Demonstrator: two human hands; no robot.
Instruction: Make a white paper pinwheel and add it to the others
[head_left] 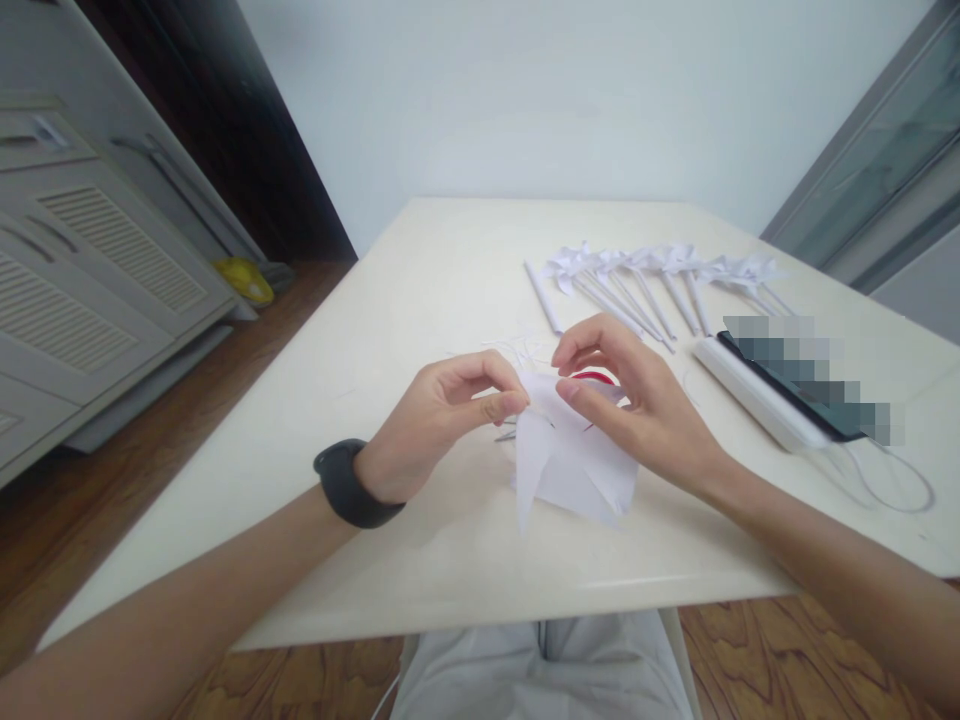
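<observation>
You sit at a white table [330, 440], with a row of paper pinwheels [679, 258] across its far right part and a white case [765, 395] at its right. Over the table's near middle, your left hand [442, 410] pinches the paper [574, 465]; your right hand [637, 390] is loosely curved, thumb and fingers parted, and I cannot tell whether it touches the paper. Red-handled scissors [596, 376], partly hidden, lie at the table's middle. Your black watch [352, 485] is over its near left part.

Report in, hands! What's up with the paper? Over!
Left hand pinching white paper. Right hand over paper's other side, thumb and fingers apart. Pointed flap hangs down. Red object partly hidden behind.
</observation>
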